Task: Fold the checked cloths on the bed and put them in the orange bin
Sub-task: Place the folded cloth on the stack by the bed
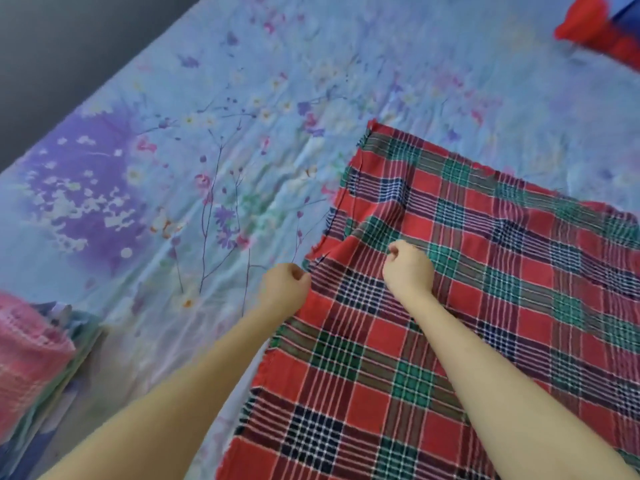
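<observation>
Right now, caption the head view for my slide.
Head view: left hand and right hand pinch the red checked cloth spread on the floral bedsheet.

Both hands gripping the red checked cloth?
Yes: left hand pinches the edge of the red checked cloth, right hand pinches a raised fold in it.

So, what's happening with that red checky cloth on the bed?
A person is getting the red checked cloth ready to fold. It lies mostly spread out on the flowery bed sheet. The left hand pinches its left edge, and the right hand pinches the cloth a little further in. A pile of other cloths sits at the lower left. No orange bin is in view.
</observation>
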